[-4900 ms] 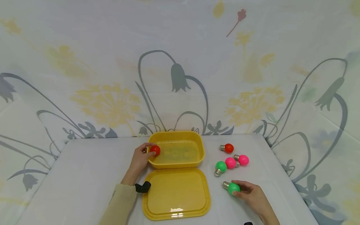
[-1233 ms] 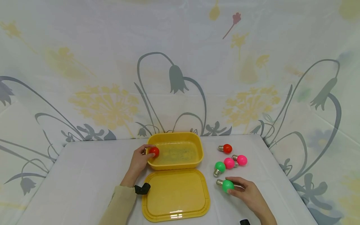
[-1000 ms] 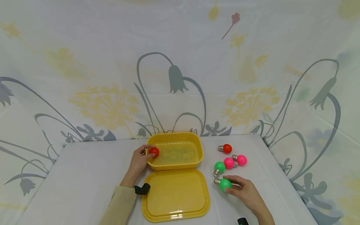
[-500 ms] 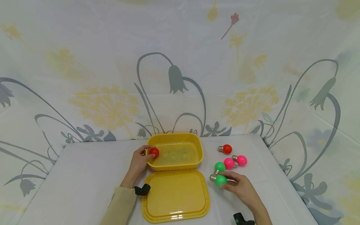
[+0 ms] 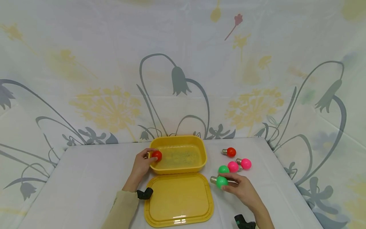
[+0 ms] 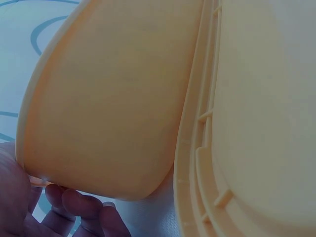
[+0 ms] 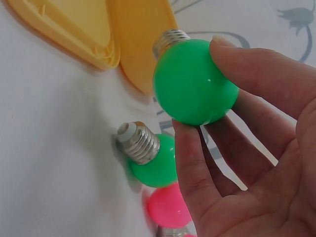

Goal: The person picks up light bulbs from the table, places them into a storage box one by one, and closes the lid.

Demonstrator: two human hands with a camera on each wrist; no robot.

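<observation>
In the head view my left hand (image 5: 142,163) pinches a red light bulb (image 5: 157,155) at the left end of a yellow box (image 5: 203,160). The left wrist view shows fingertips (image 6: 81,203) by the box's end wall; the bulb cannot be made out there. My right hand (image 5: 242,190) holds a green light bulb (image 5: 221,183) by its globe between thumb and fingers, its metal screw base (image 7: 170,41) pointing away from the palm. Behind it lies a second green bulb (image 5: 224,169), partly covered in the head view; the right wrist view shows it with its base (image 7: 140,143).
Two pink bulbs (image 5: 233,166) and a red bulb (image 5: 231,152) lie on the white tabletop (image 5: 94,178) to the right of the box. In front of the box lies a flat yellow lid (image 5: 179,198). A flower-patterned cloth (image 5: 123,63) hangs behind the table.
My right hand has carried the green bulb leftward and slightly away from me, to in front of the second green bulb. The left hand has stayed at the box with the red bulb.
</observation>
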